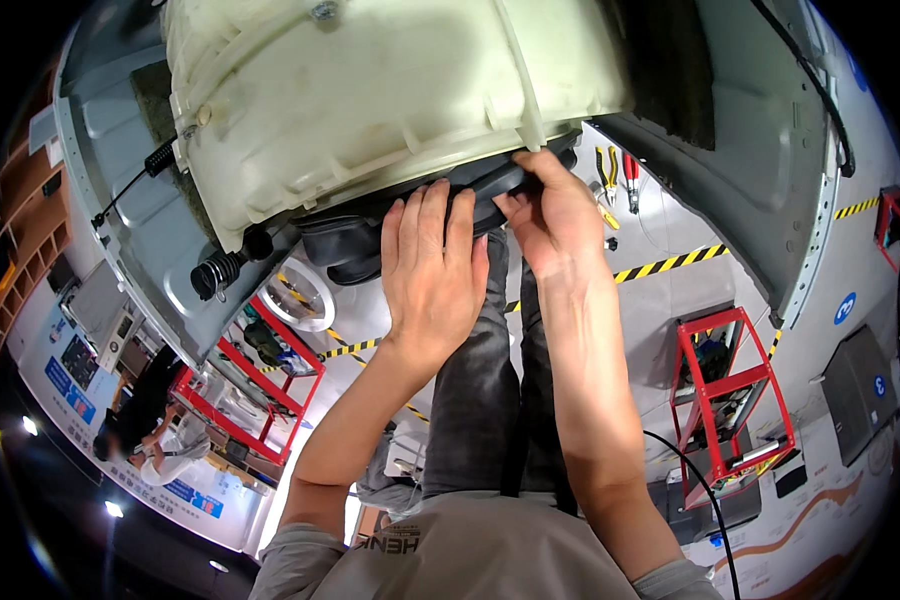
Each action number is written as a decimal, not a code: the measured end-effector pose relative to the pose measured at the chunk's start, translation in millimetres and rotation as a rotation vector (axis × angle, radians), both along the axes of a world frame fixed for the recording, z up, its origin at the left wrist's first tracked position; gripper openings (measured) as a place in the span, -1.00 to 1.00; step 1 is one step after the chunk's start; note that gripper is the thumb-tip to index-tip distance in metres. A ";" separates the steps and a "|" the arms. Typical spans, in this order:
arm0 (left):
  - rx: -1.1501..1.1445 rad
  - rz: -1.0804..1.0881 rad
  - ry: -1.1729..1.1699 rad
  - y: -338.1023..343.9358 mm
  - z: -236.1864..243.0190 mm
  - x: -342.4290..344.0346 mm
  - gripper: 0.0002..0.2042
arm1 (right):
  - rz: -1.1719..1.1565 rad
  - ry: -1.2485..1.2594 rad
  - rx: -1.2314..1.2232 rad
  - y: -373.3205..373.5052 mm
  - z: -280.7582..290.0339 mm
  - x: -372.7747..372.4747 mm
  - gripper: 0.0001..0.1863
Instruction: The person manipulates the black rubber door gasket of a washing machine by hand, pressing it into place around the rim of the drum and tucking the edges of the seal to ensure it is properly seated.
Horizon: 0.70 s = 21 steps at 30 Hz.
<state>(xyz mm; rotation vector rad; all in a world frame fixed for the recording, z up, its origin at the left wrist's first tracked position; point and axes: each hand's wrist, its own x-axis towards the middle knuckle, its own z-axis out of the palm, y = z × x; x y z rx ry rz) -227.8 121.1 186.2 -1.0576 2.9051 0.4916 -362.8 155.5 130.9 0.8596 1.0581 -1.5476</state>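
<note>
A big cream-white plastic tub (400, 90) sits in a grey sheet-metal housing (755, 120). Along its lower rim runs a black rubber gasket (345, 242), folded and partly hidden by my hands. My left hand (433, 275) lies against the gasket, fingers stretched upward and side by side over it. To its right, my right hand (562, 215) pinches the gasket's upper edge, with its index finger up near the tub rim. Left of the gasket hangs a black ribbed rubber part (218, 275) beside the tub's corner.
Pliers with yellow handles (607, 170) and red-handled pliers (631, 180) lie on the floor beyond my right hand. Red metal frames stand at right (735, 390) and left (260, 385). A white ring (305, 300) rests below the housing. Another person (165, 450) is at far left.
</note>
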 end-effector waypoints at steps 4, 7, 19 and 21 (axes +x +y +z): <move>0.004 -0.007 0.073 -0.6 -2.9 4.0 -0.52 | 0.130 0.023 0.159 -4.0 13.4 0.0 -0.81; -0.001 -0.024 0.090 -4.5 -2.7 5.2 -0.52 | 0.040 0.010 0.101 -4.0 13.6 2.8 -0.91; 0.026 -0.051 0.096 -12.3 -19.2 11.5 -0.41 | -0.122 -0.011 0.013 -4.7 -10.7 8.5 -0.84; 0.021 -0.050 0.108 -14.7 -18.2 10.1 -0.41 | -0.157 -0.024 -0.034 -5.2 -9.3 8.6 -0.86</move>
